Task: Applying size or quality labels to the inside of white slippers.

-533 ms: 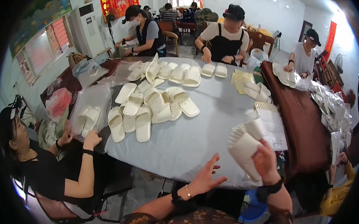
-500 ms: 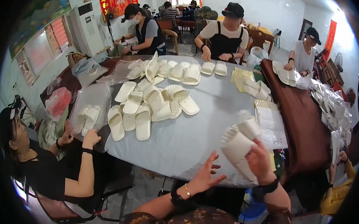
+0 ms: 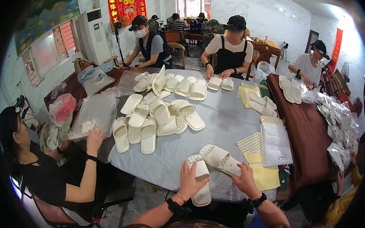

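Two off-white slippers lie at the table's near edge before me. My left hand wraps over the strap of the left slipper, its fingers curved round the side. My right hand grips the near end of the right slipper, which lies slanted with its far end toward the left one. A pile of similar slippers fills the left middle of the table, and a row of them runs along the far side.
Yellow sticker sheets and a white plastic-wrapped stack lie right of my hands. Another pair of slippers sits beyond. Co-workers handle slippers at the left, far side and far right. Bagged slippers heap beside a brown-covered table.
The slippers my right hand held up in the air are now down on the table, side by side. My left hand, empty before, has come onto the left one. Sticker sheets show at the right.
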Tool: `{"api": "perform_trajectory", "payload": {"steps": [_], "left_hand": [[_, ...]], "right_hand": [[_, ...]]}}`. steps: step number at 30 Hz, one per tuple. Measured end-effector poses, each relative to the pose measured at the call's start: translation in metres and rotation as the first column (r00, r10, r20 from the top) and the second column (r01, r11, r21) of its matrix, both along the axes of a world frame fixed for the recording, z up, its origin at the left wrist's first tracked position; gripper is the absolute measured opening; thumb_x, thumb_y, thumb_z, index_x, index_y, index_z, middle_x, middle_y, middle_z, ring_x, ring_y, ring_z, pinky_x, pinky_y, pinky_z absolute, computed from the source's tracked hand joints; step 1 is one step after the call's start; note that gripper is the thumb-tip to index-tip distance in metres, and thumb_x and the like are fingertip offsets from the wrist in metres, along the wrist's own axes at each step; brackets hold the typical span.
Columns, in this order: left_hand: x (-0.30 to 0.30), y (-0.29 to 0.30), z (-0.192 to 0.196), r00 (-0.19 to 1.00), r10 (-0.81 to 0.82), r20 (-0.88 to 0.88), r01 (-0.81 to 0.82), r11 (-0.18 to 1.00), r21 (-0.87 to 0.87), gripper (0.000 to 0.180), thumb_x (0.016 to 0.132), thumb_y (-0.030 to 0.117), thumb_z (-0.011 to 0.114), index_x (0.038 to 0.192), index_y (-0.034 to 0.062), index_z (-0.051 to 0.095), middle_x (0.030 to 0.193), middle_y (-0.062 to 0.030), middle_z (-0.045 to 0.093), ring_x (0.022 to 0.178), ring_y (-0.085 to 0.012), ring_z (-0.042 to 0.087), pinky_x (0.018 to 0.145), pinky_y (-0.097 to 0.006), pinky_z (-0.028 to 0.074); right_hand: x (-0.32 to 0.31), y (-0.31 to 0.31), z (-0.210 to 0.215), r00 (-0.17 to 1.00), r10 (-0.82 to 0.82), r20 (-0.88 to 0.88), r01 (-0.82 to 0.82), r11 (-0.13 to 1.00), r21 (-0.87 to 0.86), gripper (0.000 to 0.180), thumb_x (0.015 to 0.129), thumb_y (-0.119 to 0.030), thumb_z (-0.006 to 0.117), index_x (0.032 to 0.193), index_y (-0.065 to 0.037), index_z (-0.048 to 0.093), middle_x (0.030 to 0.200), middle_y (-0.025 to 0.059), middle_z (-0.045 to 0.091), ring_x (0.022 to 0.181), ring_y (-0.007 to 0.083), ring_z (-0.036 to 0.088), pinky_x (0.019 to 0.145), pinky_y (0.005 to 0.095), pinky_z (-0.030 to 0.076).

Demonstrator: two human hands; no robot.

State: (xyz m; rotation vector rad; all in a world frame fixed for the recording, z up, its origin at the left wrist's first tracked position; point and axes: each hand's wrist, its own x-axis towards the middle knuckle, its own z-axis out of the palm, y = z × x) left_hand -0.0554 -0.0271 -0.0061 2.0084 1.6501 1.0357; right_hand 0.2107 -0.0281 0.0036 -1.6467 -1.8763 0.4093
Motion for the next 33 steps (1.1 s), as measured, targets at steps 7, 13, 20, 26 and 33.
{"api": "perform_trajectory", "payload": {"steps": [7,13,20,26,33], "left_hand": [[-0.002,0.020,-0.014,0.995,-0.011,-0.101,0.022,0.993,0.112,0.064,0.087,0.033,0.066,0.140,0.0055,0.045,0.146,-0.0347,0.032,0.135,-0.0521,0.029,0.113,-0.054,0.025],[-0.003,0.050,-0.021,0.999,-0.039,-0.025,0.042,0.991,0.125,0.062,0.086,0.026,0.066,0.139,0.0032,0.044,0.144,-0.0321,0.036,0.132,-0.0516,0.034,0.112,-0.053,0.028],[0.009,0.035,0.011,0.987,-0.035,-0.158,0.077,0.960,0.269,0.055,0.082,0.016,0.066,0.133,0.0048,0.050,0.135,-0.0229,0.046,0.124,-0.0417,0.044,0.103,-0.049,0.038],[0.023,0.013,0.005,0.941,-0.325,-0.095,0.337,0.927,0.164,0.047,0.080,0.014,0.068,0.125,0.0070,0.057,0.122,-0.0143,0.054,0.112,-0.0351,0.050,0.092,-0.046,0.041],[0.033,0.008,0.006,0.925,-0.262,-0.274,0.291,0.954,0.073,0.050,0.080,0.025,0.072,0.124,0.0066,0.058,0.128,-0.0186,0.051,0.114,-0.0371,0.049,0.096,-0.046,0.039]], "right_hand": [[-0.011,0.002,0.009,0.962,0.022,0.274,0.013,0.992,-0.124,0.055,0.071,-0.033,0.079,0.115,-0.006,0.060,0.135,0.0296,0.045,0.123,0.0477,0.042,0.103,0.0525,0.035],[-0.014,0.013,0.010,0.952,0.046,0.301,0.008,0.985,-0.175,0.048,0.070,-0.035,0.079,0.104,-0.005,0.061,0.116,0.0212,0.057,0.109,0.0413,0.052,0.094,0.0509,0.041],[-0.036,-0.004,0.016,0.937,-0.027,0.348,0.055,0.996,-0.072,0.047,0.073,-0.036,0.076,0.098,-0.002,0.057,0.100,0.0176,0.060,0.095,0.0388,0.057,0.081,0.0489,0.046],[-0.052,-0.009,0.016,0.924,-0.099,0.369,0.097,0.995,0.025,0.049,0.072,-0.039,0.077,0.101,-0.006,0.055,0.097,0.0151,0.057,0.094,0.0331,0.056,0.079,0.0447,0.042],[-0.063,-0.038,0.011,0.927,-0.075,0.368,0.098,0.994,-0.043,0.057,0.073,-0.040,0.077,0.112,-0.005,0.055,0.100,0.0155,0.056,0.093,0.0334,0.054,0.078,0.0463,0.040]]}}
